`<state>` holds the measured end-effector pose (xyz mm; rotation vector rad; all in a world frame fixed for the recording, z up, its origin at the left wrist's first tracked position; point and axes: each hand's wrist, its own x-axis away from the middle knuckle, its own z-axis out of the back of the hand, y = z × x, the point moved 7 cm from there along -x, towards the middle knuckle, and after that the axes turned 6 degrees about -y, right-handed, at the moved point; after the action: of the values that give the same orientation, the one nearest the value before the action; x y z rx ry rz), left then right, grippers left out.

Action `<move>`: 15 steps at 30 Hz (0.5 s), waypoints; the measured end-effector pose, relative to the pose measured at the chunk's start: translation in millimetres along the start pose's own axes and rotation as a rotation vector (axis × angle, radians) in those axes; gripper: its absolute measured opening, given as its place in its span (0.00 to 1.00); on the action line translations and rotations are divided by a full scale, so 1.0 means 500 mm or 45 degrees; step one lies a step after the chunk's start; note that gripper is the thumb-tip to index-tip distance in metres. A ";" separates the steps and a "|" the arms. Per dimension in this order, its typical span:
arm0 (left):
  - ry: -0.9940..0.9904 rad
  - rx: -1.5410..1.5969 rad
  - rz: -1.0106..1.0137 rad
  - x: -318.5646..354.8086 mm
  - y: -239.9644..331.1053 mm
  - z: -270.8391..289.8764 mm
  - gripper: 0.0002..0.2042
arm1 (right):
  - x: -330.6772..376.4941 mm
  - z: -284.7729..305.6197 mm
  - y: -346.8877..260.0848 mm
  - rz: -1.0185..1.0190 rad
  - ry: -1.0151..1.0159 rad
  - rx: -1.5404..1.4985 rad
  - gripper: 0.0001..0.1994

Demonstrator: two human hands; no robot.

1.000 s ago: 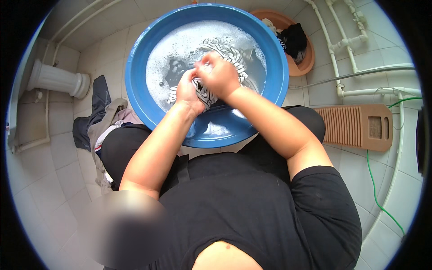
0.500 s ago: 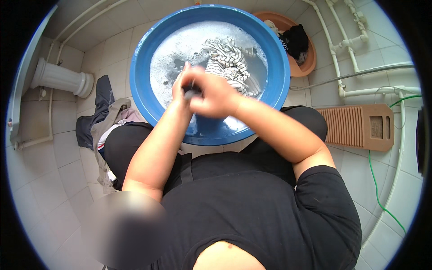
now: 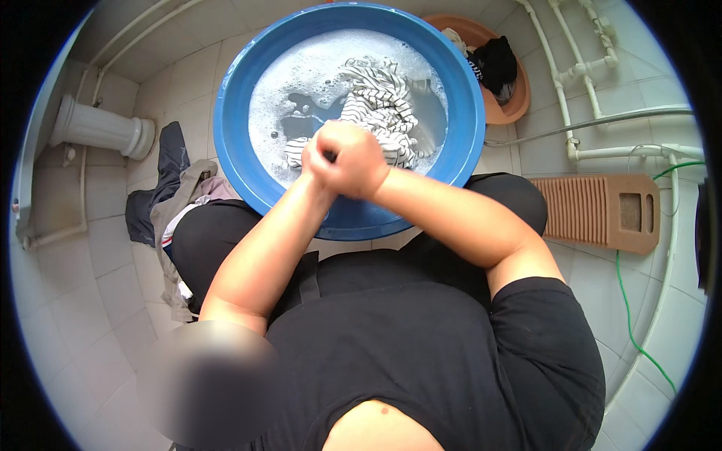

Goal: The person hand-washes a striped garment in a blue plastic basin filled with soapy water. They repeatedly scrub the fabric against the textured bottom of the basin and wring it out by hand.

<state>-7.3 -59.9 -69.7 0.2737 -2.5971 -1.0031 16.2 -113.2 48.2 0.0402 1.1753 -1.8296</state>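
Note:
A big blue basin (image 3: 256, 180) of soapy water stands on the tiled floor in front of me. A black-and-white striped garment (image 3: 380, 105) lies wet in it, bunched toward the right. My left hand (image 3: 320, 154) and my right hand (image 3: 361, 161) are clenched together over the basin's near side. They grip a fold of the striped garment between them; only a dark sliver of it shows between the fingers. The rest of the cloth trails away from my fists into the suds.
A brown basin (image 3: 511, 105) with dark clothes sits at the back right. A ribbed brown washboard (image 3: 602, 210) lies on the floor at right, near white pipes (image 3: 564, 83) and a green hose (image 3: 628, 316). Dry clothes (image 3: 169, 203) are piled at left, beside a white pedestal (image 3: 98, 128).
My clasped hands have pulled back toward me, from the middle of the basin to its near rim, rubbing the cloth. The striped garment has spread out more in the water.

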 end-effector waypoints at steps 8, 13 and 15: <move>0.117 0.491 0.147 -0.083 0.163 -0.017 0.19 | -0.019 0.024 0.333 -1.099 -0.396 -0.527 0.27; 0.652 0.517 -0.286 -0.116 0.171 0.169 0.20 | -0.134 -0.028 0.245 -0.874 -0.596 -0.689 0.17; 0.594 0.447 -0.125 -0.153 0.085 0.253 0.18 | -0.178 -0.079 0.324 -0.773 -0.360 -0.639 0.20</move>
<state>12.8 71.5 -146.9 0.6434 -2.3211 -0.4313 164.8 -42.2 -44.5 -0.9184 1.5050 -1.8906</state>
